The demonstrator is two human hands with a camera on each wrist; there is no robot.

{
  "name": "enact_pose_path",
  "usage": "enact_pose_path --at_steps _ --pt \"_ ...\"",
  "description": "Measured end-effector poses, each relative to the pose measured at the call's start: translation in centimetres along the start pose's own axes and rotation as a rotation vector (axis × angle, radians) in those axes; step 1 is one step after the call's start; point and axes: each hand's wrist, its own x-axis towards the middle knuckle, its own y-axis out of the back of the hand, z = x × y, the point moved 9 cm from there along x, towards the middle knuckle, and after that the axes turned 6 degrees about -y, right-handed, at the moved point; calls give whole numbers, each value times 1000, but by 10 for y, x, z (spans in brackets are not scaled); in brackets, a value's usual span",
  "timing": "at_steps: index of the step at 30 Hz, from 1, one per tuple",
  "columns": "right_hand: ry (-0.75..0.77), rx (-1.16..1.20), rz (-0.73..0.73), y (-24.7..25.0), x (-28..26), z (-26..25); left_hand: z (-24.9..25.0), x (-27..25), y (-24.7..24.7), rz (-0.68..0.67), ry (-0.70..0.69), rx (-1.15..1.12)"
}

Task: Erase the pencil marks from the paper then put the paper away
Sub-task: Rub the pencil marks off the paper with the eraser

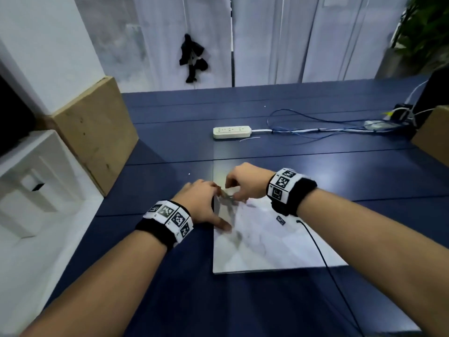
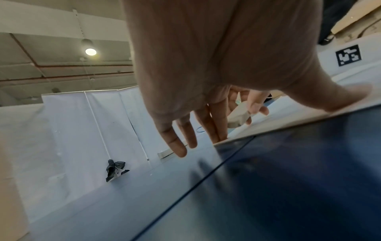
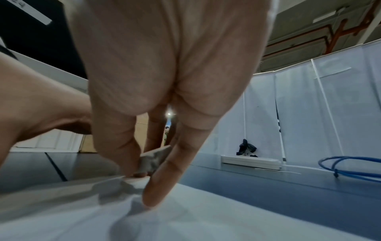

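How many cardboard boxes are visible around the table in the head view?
2: one cardboard box at the table's left edge, another cut off at the right edge. More may lie outside the frame.

The blue table [image 1: 315, 171] lies bare between the paper's [image 1: 267, 239] far edge and the power strip [image 1: 232, 131], and along its left edge beside the cardboard panel [image 1: 97, 132]. Toward the far right corner, blue cables [image 1: 303, 127] sprawl. A black cord [image 1: 323, 259] crosses the paper's right side toward the near edge.
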Motion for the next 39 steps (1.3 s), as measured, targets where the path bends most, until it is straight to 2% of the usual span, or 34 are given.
enact_pose_path --at_steps 8,13,20,23,26,31,35,37,39 --pt "85 -4 6 -4 6 -5 -9 -7 -15 -105 18 -62" --pt "150 -48 -93 -23 -1 -8 -10 -12 -15 -118 55 -95" --pt "122 -66 9 -8 15 -7 -5 -18 -9 -114 75 -98" --pt "177 -60 -40 -19 0 -12 -9 -14 -13 -104 64 -106" --pt "163 -25 -84 -21 -1 -12 -12 -13 -16 -105 65 -102" --pt "114 -37 13 -8 19 -5 -6 -17 -9 -114 74 -81" --pt "180 -18 -59 -21 0 -13 -14 -10 -17 -98 59 -100" --pt "165 12 -119 -26 -3 -12 -17 -8 -20 -102 55 -103" --pt "123 7 -90 -22 4 -6 -15 -9 -20 -108 52 -93"
